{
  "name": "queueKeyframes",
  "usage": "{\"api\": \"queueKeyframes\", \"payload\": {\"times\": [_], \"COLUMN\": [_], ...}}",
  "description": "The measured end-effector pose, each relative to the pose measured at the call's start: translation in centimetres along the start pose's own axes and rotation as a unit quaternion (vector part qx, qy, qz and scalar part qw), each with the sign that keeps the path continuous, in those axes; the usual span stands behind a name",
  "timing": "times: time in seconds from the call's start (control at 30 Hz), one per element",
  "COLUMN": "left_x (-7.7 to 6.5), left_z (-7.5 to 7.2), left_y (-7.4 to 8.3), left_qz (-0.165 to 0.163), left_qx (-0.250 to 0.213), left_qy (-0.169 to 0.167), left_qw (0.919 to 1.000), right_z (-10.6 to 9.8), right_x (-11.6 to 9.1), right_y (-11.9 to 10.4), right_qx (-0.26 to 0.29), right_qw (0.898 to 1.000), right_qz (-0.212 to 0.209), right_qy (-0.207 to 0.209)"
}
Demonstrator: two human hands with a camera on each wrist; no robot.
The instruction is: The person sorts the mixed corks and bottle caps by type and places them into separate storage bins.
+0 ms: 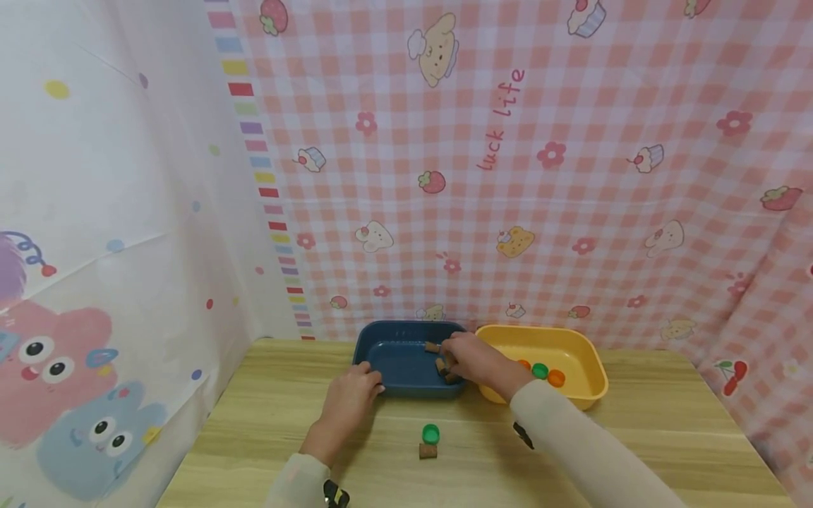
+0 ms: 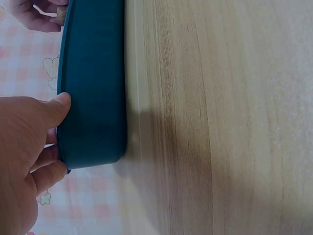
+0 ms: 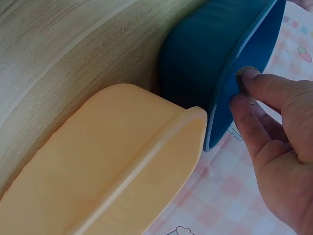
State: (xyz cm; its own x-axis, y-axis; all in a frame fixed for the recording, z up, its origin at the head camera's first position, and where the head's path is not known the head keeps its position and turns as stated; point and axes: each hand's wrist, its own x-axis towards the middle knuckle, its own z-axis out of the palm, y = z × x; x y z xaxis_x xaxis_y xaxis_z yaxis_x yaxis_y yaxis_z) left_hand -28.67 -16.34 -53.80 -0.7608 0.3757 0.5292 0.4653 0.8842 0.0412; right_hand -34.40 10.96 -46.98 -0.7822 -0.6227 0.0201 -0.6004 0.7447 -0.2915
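My left hand (image 1: 351,398) grips the near left rim of a dark blue basin (image 1: 406,388). In the left wrist view the thumb presses the outer wall and the other fingers curl over the edge. Over the right side of this basin, my right hand (image 1: 473,358) pinches a cork (image 3: 248,78) between thumb and fingertips. Another cork (image 1: 432,347) lies inside the basin, near the fingers. On the table, in front of the basin, sit a green bottle cap (image 1: 430,433) and a brown cork (image 1: 428,451), close together.
A yellow basin (image 1: 593,374) stands right beside the blue one, with orange and green caps (image 1: 540,370) in it; my right forearm crosses over its near left rim. Behind the wooden table (image 1: 267,409) hangs a pink checked cloth (image 1: 406,268).
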Motion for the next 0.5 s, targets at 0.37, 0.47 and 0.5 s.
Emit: {"api": "queueKeyframes", "payload": {"times": [0.37, 0.47, 0.5], "left_x": [0.01, 0.02, 0.03], "left_z": [0.02, 0.01, 0.0], "left_y": [-0.03, -0.03, -0.04], "left_qz": [-0.001, 0.0, 0.001], "left_qx": [-0.009, -0.013, -0.014], "left_qy": [0.002, 0.003, 0.004], "left_qw": [1.0, 0.9999, 0.9999], "right_z": [0.3, 0.34, 0.32], "right_x": [0.39, 0.45, 0.45], "right_y": [0.07, 0.18, 0.2], "right_qx": [-0.029, -0.035, -0.034], "right_qw": [0.999, 0.998, 0.998], "right_qz": [0.032, 0.044, 0.046], "right_qy": [-0.025, -0.035, -0.036]}}
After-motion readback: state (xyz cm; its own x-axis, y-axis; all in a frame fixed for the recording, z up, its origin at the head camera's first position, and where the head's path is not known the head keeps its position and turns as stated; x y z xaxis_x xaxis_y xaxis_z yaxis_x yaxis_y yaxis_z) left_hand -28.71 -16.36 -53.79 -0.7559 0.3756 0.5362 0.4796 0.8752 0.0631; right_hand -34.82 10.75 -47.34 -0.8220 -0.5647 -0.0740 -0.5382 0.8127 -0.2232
